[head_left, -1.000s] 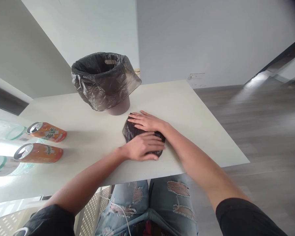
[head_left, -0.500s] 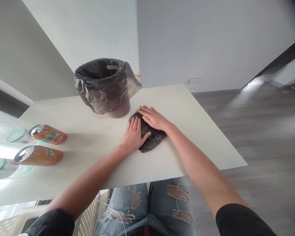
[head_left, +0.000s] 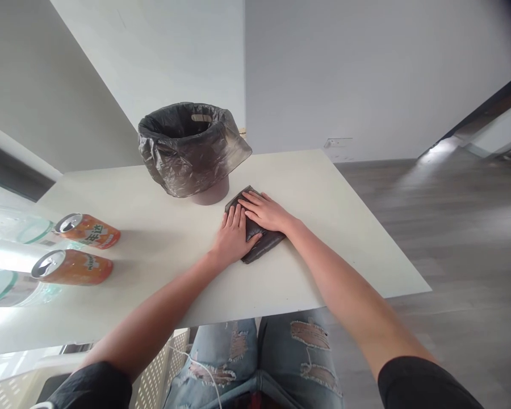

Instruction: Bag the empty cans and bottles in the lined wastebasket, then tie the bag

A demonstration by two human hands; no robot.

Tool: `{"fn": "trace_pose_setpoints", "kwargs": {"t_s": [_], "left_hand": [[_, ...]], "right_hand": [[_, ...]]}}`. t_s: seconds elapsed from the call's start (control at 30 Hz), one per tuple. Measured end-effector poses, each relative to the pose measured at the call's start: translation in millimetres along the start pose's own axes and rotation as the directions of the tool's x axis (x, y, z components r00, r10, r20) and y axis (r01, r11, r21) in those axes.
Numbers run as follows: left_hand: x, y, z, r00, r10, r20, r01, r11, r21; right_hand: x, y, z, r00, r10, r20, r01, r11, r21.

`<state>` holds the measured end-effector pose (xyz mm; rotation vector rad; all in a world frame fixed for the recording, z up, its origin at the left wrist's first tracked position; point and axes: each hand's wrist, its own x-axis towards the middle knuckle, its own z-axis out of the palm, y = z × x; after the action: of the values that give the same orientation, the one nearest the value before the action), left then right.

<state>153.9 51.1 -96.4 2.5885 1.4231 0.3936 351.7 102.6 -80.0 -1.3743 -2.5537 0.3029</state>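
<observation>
A folded black plastic bag (head_left: 262, 243) lies flat on the white table (head_left: 332, 227), just in front of a small bin. My left hand (head_left: 232, 238) rests on the bag's left side, fingers stretched out flat and pointing away from me. My right hand (head_left: 266, 211) lies palm down across the bag's upper part, fingers spread toward the left. Both hands press on the bag and neither grips it.
A small bin lined with a black bag (head_left: 191, 150) stands at the back of the table. Two orange drink cans (head_left: 87, 230) (head_left: 72, 267) lie on their sides at the left, near clear glass containers (head_left: 8, 287). The table's right edge drops to a grey wooden floor (head_left: 464, 227).
My left hand turned from lying across the bag's near side to pointing forward along its left side. The bag now looks flatter and more tightly folded. My right hand stayed on top.
</observation>
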Motion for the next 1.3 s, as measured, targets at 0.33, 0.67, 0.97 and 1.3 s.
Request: {"fn": "trace_pose_setpoints", "kwargs": {"t_s": [0.33,0.67,0.97,1.3], "left_hand": [[-1,11,-20.2,0.983,0.077,-0.165,-0.087,0.995,-0.054],[-8,32,-33.7,0.821,0.571,-0.011,-0.564,0.807,-0.171],[-10,32,-22.3,0.704,0.666,0.246,-0.607,0.744,-0.278],[-13,31,-17.0,0.707,0.661,0.252,-0.596,0.748,-0.291]], "right_hand": [[0,2,-6,0.995,0.065,-0.072,-0.047,0.972,0.232],[-11,18,-24,0.976,0.127,-0.179,-0.063,0.943,0.325],[1,-4,-18,0.972,-0.236,-0.004,0.231,0.947,0.223],[6,-17,-3,0.931,-0.331,0.155,0.293,0.930,0.222]]}}
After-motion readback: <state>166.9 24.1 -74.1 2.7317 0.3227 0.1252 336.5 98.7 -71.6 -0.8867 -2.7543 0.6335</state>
